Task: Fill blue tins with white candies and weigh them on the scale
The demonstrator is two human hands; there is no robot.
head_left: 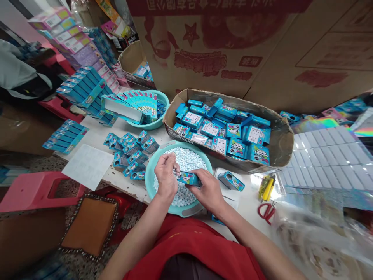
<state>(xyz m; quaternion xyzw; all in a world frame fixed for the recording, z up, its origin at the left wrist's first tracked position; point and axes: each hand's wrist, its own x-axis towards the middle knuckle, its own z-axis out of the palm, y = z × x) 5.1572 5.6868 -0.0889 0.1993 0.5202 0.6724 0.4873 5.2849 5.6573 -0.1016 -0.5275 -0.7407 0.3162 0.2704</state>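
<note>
My right hand [208, 188] grips a small blue candy box [188, 178] tilted on its side over a turquoise basin [150, 177]. The basin holds a heap of small white candies [186, 155]. Close to the box's left end, my left hand [166, 175] is closed with its fingers curled; a few pale candies seem to show at its fingertips. What lies deeper in that palm is hidden. Several small blue boxes with dark round holes [131, 153] stand grouped left of the basin. One similar box [231, 181] lies to the right of my right hand.
A low cardboard tray [279, 149] full of blue boxes stands behind the basin. Another turquoise bowl [166, 102] bears fanned cartons. Red scissors [265, 212], a yellow cutter [267, 188] and sticker sheets [332, 155] lie right. A pink stool [43, 190] is left.
</note>
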